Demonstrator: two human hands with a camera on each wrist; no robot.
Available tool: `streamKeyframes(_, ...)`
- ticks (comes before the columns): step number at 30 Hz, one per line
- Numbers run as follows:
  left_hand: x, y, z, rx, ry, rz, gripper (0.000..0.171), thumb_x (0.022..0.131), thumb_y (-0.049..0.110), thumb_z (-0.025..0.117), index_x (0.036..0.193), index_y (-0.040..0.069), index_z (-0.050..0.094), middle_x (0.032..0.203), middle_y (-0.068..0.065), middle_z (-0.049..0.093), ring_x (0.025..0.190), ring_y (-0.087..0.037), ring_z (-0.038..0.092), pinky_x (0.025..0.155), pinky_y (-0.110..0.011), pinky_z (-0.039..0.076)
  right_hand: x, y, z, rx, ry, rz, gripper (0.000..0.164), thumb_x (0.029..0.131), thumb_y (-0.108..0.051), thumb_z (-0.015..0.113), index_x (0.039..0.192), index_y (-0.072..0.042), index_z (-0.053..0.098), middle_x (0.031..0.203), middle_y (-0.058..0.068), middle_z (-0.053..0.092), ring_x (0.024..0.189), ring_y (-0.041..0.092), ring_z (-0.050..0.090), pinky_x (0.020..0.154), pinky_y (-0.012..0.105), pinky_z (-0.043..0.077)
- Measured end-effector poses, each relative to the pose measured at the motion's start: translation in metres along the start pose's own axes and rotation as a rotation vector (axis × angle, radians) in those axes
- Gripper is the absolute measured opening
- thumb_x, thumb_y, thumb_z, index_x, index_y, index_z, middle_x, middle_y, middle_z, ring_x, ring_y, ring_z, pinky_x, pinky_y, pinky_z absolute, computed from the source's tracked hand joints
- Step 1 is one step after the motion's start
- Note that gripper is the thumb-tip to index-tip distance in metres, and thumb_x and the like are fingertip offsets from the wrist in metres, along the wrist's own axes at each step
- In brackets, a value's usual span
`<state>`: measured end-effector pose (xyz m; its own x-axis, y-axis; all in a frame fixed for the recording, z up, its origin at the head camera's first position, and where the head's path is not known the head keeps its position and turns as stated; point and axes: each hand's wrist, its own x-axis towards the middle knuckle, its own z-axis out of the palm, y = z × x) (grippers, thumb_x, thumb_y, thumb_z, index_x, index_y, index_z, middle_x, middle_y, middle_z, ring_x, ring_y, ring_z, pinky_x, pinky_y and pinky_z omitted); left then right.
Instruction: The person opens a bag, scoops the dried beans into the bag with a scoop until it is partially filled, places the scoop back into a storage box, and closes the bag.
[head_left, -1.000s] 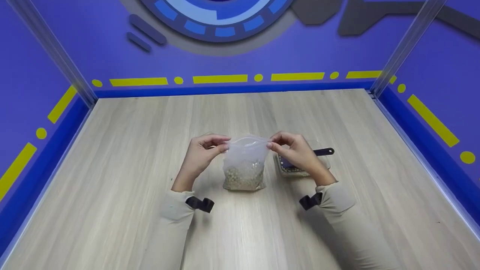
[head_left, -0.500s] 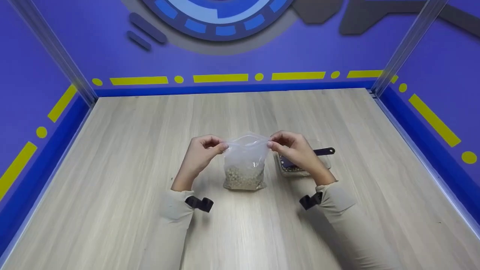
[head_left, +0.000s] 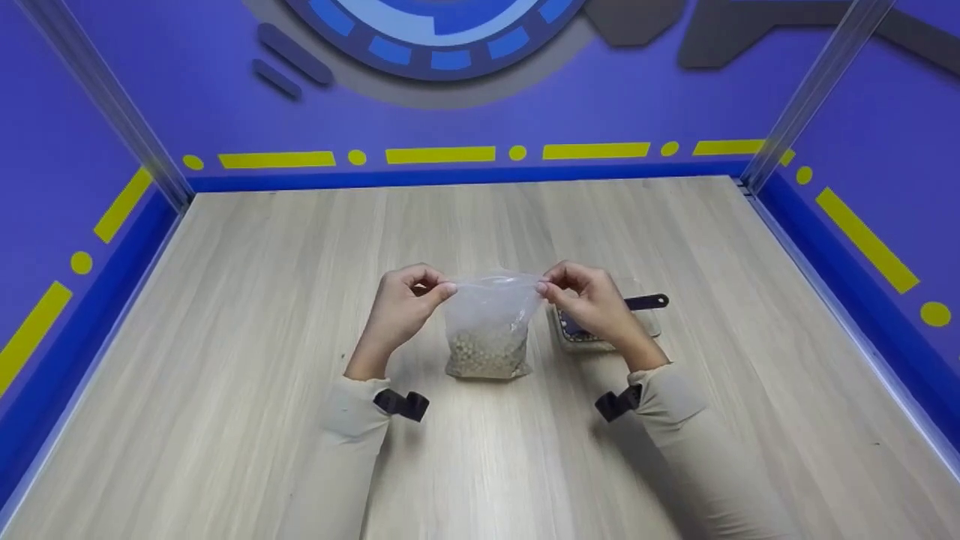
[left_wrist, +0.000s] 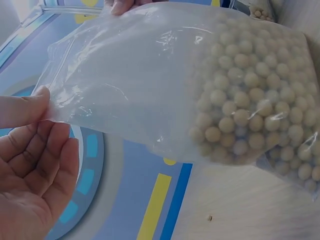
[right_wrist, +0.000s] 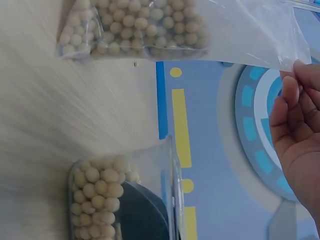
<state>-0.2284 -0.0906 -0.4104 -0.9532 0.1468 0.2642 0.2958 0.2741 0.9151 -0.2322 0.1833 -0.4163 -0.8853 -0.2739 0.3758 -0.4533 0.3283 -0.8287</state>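
A translucent zip bag (head_left: 489, 315) stands upright on the table, its lower half filled with small round tan balls (left_wrist: 245, 95). My left hand (head_left: 405, 307) pinches the bag's top left corner between thumb and fingers. At the opposite top corner, my right hand (head_left: 592, 300) has the same thumb-and-finger pinch. The bag's top edge stretches nearly straight between both hands. In the left wrist view, the upper part of the bag (left_wrist: 130, 75) looks flat and holds no balls.
Just right of the bag, partly behind my right hand, is a clear box (right_wrist: 172, 190) with more tan balls (right_wrist: 97, 200). A dark scoop rests in it, its black handle (head_left: 649, 302) sticking out to the right. Blue panels (head_left: 450, 127) wall the table (head_left: 300, 247) at the back and sides.
The bag's mouth gaped half a second ago; its top edge is now drawn flatter and straighter. Both hands keep their pinch, with only slight shifts.
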Motion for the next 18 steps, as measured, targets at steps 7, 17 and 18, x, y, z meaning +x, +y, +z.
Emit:
streamKeyframes(7, -0.0003, -0.0024, 0.003, -0.027, -0.072, 0.02, 0.009, 0.089, 0.013, 0.066, 0.088, 0.005, 0.069, 0.083, -0.002, 0.063, 0.078, -0.015, 0.057, 0.074, -0.028, 0.048, 0.0001, 0.003, 0.0004, 0.072, -0.022, 0.074, 0.014, 0.09, -0.006, 0.064, 0.092, 0.008, 0.065, 0.084, 0.005, 0.062, 0.073, 0.007, 0.058, 0.066, 0.018, 0.049)
streamKeyframes(17, -0.0006, -0.0047, 0.007, -0.02, -0.043, 0.066, 0.007, 0.085, 0.016, 0.072, 0.086, 0.009, 0.073, 0.08, -0.001, 0.065, 0.075, -0.013, 0.057, 0.072, -0.026, 0.05, 0.003, -0.0016, 0.0069, 0.034, -0.032, 0.037, 0.013, 0.088, -0.01, 0.067, 0.089, 0.003, 0.068, 0.084, 0.007, 0.065, 0.074, 0.008, 0.056, 0.066, 0.019, 0.045)
streamKeyframes(18, -0.0007, -0.0049, 0.0072, -0.012, -0.034, 0.074, 0.007, 0.085, 0.015, 0.073, 0.085, 0.008, 0.073, 0.079, -0.001, 0.065, 0.074, -0.013, 0.057, 0.071, -0.025, 0.049, 0.0029, -0.0021, 0.0079, 0.024, -0.024, 0.026, 0.012, 0.088, -0.009, 0.067, 0.087, 0.003, 0.068, 0.083, 0.008, 0.065, 0.074, 0.008, 0.055, 0.066, 0.019, 0.045)
